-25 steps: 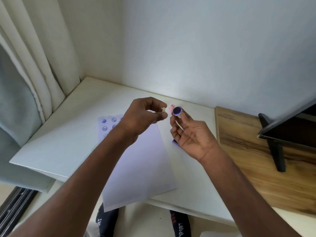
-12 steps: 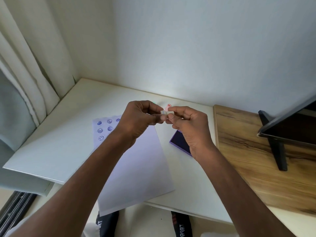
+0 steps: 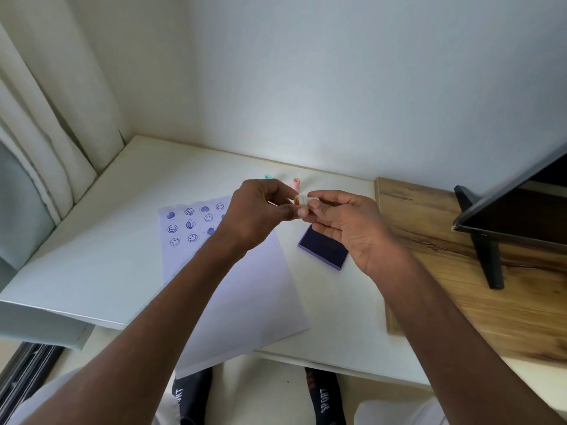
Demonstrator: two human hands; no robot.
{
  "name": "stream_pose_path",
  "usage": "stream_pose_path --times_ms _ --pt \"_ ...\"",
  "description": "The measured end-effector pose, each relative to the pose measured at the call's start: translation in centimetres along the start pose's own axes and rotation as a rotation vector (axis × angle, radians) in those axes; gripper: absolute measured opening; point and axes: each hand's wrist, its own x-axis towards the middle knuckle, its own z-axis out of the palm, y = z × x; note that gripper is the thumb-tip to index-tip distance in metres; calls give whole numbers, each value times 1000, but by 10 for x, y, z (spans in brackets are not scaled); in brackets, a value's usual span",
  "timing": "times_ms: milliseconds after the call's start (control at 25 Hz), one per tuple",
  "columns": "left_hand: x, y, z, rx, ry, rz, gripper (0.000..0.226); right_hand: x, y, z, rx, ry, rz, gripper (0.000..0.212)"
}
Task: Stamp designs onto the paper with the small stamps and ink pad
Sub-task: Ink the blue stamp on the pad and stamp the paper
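White table (image 3: 92,265) against a white wall. Both grips, left hand (image 3: 257,213) and right hand (image 3: 346,228), pinch one small white cylindrical stamp (image 3: 301,200) above the purple rectangular ink pad (image 3: 322,250); stamped white paper sheet (image 3: 245,296) below-left.

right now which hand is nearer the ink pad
Right. The right hand is raised directly over the ink pad, covering its far right corner. The left hand is off to the pad's left, above the paper.
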Motion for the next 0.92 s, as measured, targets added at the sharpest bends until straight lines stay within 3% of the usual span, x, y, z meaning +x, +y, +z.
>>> stream_pose_path --times_ms 160,320,480,680,920 --pt "0 -10 9 262 -61 -49 39 2 8 -19 -119 130 15 20" --pt "-5 -24 12 658 -154 -38 35 18 14 -24 -500 312 -219 23" --pt "-8 -29 12 956 -227 -19 57 42 18 -9 -727 355 -381 18" --pt "-6 -25 1 1099 -253 -94 69 65 36 23 -783 342 -524 19" --pt "-9 -26 -38 1130 -293 -348 88 69 32 93 -785 320 -682 20"
